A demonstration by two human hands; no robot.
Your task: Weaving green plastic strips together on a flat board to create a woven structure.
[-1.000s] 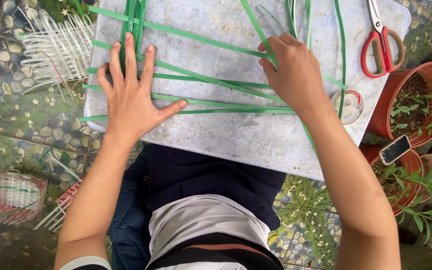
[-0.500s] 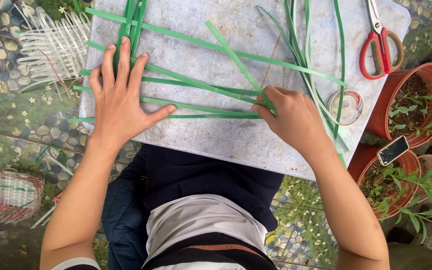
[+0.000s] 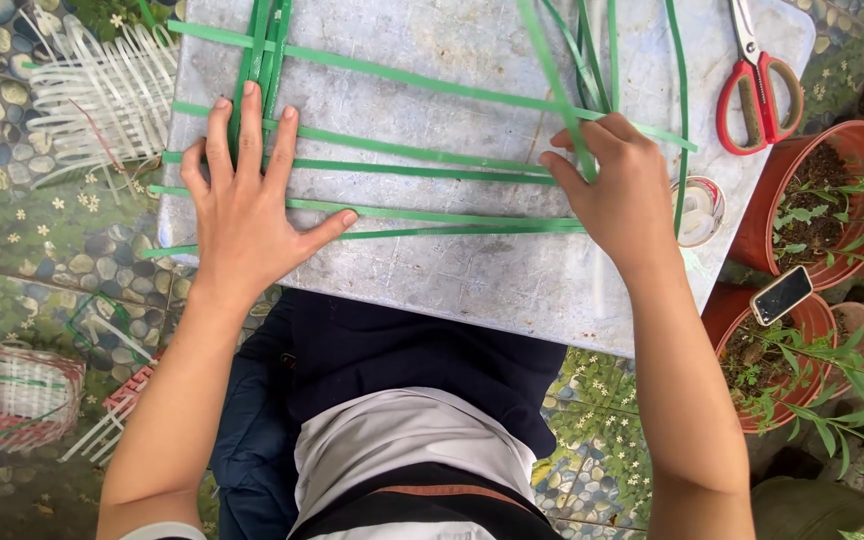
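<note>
Grey board (image 3: 452, 270) on the person's lap, w/ green strips (image 3: 422, 150) laid across it. Left hand (image 3: 247, 215) lies flat, fingers wide, pressing strips at the left crossing. Right hand (image 3: 617, 190) pinches one upright strip. Red scissors (image 3: 757, 85) at far corner.

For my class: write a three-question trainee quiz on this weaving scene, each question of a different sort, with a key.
1. True or false: the left hand lies flat on the green strips.
2. Which hand lifts a strip off the board? A left, B right.
3. Fill in: the scissors have ___ handles.

Key: 1 true. 2 B, the right hand. 3 red.
</note>
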